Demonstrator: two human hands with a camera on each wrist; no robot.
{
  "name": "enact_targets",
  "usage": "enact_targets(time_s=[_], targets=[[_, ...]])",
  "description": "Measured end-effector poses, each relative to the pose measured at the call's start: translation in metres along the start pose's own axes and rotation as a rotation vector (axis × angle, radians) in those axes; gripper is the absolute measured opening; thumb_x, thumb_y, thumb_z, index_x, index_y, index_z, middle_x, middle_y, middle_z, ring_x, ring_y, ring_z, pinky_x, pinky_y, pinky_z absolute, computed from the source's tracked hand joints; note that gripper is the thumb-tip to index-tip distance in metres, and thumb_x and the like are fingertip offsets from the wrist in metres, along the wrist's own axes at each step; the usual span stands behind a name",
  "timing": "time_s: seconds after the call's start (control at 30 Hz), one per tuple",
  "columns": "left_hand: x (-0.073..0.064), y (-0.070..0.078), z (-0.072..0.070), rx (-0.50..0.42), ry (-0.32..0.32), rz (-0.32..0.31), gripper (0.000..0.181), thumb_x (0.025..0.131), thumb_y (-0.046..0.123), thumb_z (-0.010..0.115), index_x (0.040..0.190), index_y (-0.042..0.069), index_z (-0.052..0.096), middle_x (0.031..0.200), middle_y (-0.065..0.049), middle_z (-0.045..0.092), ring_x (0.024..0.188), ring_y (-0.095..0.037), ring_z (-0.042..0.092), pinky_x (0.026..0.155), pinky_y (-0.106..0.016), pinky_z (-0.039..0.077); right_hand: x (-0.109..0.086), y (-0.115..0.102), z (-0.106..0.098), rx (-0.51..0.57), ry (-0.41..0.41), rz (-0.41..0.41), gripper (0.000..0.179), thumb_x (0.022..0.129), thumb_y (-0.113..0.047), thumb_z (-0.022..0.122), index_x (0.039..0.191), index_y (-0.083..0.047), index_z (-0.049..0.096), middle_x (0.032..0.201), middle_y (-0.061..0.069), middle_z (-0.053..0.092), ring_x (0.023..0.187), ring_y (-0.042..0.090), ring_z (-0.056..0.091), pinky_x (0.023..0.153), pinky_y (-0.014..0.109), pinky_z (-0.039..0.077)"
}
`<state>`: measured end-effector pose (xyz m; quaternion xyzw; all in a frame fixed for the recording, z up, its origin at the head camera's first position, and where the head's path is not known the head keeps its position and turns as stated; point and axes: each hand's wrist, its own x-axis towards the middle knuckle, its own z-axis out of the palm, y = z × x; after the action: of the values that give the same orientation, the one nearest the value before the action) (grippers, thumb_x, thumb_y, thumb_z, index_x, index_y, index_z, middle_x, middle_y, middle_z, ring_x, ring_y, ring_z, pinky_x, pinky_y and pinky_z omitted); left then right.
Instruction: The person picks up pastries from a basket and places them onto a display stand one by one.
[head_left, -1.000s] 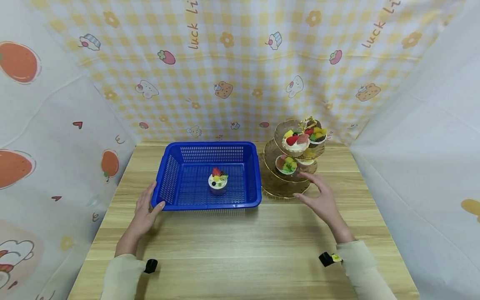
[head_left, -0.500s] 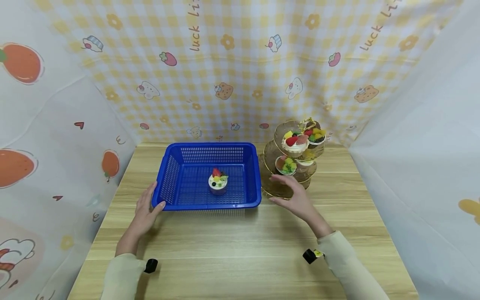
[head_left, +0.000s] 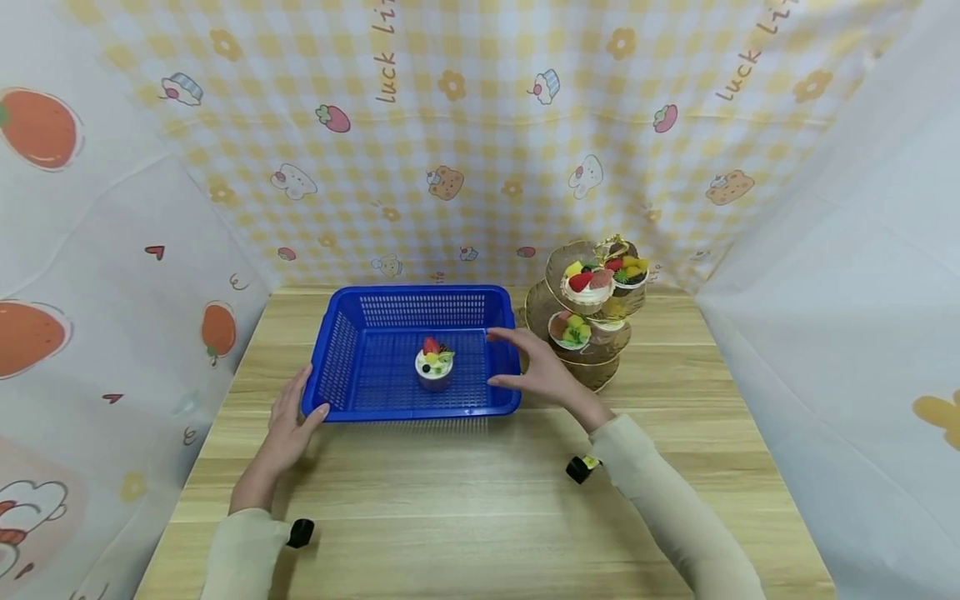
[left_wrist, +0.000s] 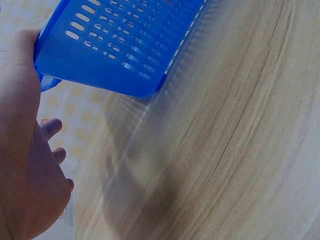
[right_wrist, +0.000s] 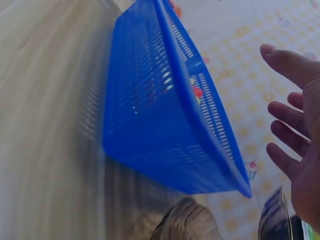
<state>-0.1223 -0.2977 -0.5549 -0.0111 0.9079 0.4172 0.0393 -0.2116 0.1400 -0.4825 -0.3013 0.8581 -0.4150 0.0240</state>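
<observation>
In the head view my left hand (head_left: 288, 421) grips the front left corner of a blue plastic basket (head_left: 408, 413), its thumb at the front rim and fingers along the left side. The left wrist view shows the thumb at the rim of the basket (left_wrist: 95, 75). A small cup cake (head_left: 434, 370) topped with fruit and cream stands upright inside the basket. My right hand (head_left: 543, 367) hovers over the basket's right rim, thumb and fingers spread apart, holding nothing. In the right wrist view, the right hand (right_wrist: 305, 125) is above the rim of the basket (right_wrist: 190, 107).
Right of the basket stands a three-tier stand (head_left: 600, 375) with gold edges. Fruit tarts (head_left: 587, 287) sit on its top tier, and a fruit cup cake (head_left: 570, 330) on the middle one. A wooden table (head_left: 450, 508) lies below; a checked curtain (head_left: 480, 200) hangs behind.
My right hand has moved left from in front of the tiered stand to above the basket's right side, still spread. The left hand and the basket have stayed put.
</observation>
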Motion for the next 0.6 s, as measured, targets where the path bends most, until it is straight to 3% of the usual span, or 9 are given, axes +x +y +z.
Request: enact_targets(time_s=[0.33, 0.6], targets=[[0.001, 0.0, 0.0, 0.0, 0.007, -0.005, 0.078, 0.101, 0.036, 0.05, 0.16, 0.034, -0.001, 0.167, -0.021, 0.0, 0.149, -0.055, -0.005, 0.107, -0.082, 0.0, 0.056, -0.013, 0.013, -0.078, -0.105, -0.057, 0.078, 0.077, -0.031, 0.085, 0.145, -0.017, 0.05, 0.14, 0.004, 0.059, 0.134, 0.024, 0.049, 0.113, 0.048, 0.041], [0.001, -0.002, 0.001, 0.007, 0.021, 0.013, 0.077, 0.101, 0.038, 0.05, 0.16, 0.033, 0.0, 0.167, -0.021, 0.002, 0.148, -0.056, -0.002, 0.107, -0.081, 0.002, 0.09, -0.027, 0.02, -0.126, -0.251, -0.083, 0.081, 0.08, -0.033, 0.083, 0.149, -0.014, 0.045, 0.145, 0.003, 0.057, 0.139, 0.023, 0.046, 0.123, 0.044, 0.028]])
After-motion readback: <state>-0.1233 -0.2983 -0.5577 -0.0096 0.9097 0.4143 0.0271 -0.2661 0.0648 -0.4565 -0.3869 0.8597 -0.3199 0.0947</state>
